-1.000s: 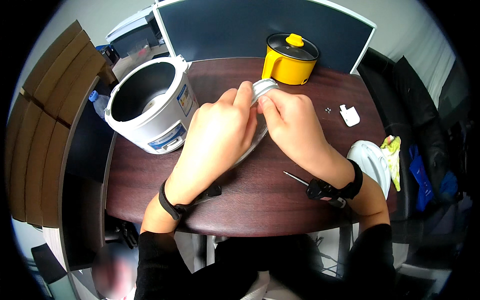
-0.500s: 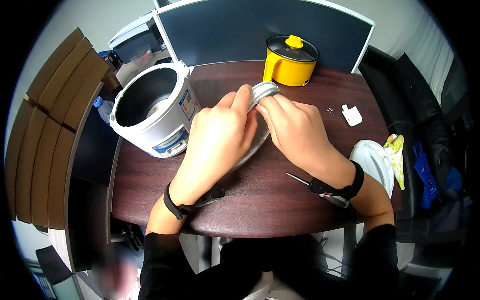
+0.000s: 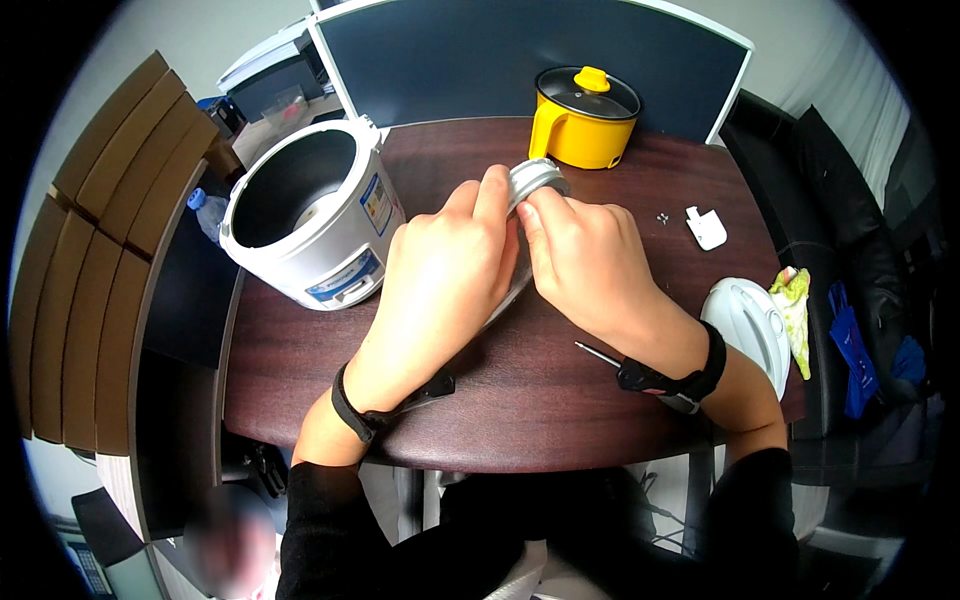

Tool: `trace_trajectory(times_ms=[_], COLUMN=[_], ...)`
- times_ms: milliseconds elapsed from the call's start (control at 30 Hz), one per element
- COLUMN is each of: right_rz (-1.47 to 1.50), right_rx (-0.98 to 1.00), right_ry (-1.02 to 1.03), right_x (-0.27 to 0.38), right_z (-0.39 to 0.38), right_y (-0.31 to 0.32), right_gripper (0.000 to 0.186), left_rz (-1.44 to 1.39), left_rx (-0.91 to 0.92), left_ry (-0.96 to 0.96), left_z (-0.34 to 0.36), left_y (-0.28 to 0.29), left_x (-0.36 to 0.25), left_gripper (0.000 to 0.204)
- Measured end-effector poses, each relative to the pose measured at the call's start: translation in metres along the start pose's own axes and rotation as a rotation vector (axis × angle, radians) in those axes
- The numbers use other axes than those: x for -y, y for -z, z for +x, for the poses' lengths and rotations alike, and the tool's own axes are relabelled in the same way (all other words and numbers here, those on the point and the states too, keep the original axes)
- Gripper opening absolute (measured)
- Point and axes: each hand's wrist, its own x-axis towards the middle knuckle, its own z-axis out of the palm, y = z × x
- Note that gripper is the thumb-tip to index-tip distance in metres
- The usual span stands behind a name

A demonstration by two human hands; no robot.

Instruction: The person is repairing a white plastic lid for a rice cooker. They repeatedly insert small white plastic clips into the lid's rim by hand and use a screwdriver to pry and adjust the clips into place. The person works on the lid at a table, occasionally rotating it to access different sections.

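Between my two hands is a round, lid-like disc point(image 3: 536, 174) with a pale grey rim, tilted up on edge above the table. My left hand point(image 3: 445, 265) is closed on its left side, and the fingers of my right hand point(image 3: 592, 255) pinch the rim at the right. Most of the disc is hidden behind my hands. To the left stands a white rice cooker body point(image 3: 365, 235) without its lid, dark inside. A screwdriver point(image 3: 597, 353) pokes out from under my right wrist, its handle mostly covered.
A yellow pot point(image 3: 590, 130) with a glass lid stands at the back. At right are tiny screws point(image 3: 662, 218), a small white plastic piece point(image 3: 708, 229), a white oval cover point(image 3: 745, 325) and a yellow-green cloth point(image 3: 793, 315). A dark partition point(image 3: 520, 60) borders the far edge.
The disc has turned slightly, showing its rim more edge-on. My right fingers have shifted a little along the rim; both hands keep their hold.
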Motion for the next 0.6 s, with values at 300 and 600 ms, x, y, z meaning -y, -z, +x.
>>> trace_trajectory(times_ms=[300,600], right_rz=[0.223,0.655], right_rx=[0.044,0.171], right_ry=[-0.132,-0.344], right_x=[-0.002,-0.009], right_z=[0.002,0.007], right_y=[-0.004,0.001], right_gripper=[0.024,0.033], left_rz=[0.009,-0.071], left_rx=[0.009,0.001], left_ry=[0.011,0.035], left_z=[-0.001,-0.002], left_y=[-0.002,0.0], left_x=[0.002,0.0], left_gripper=[0.036,0.037])
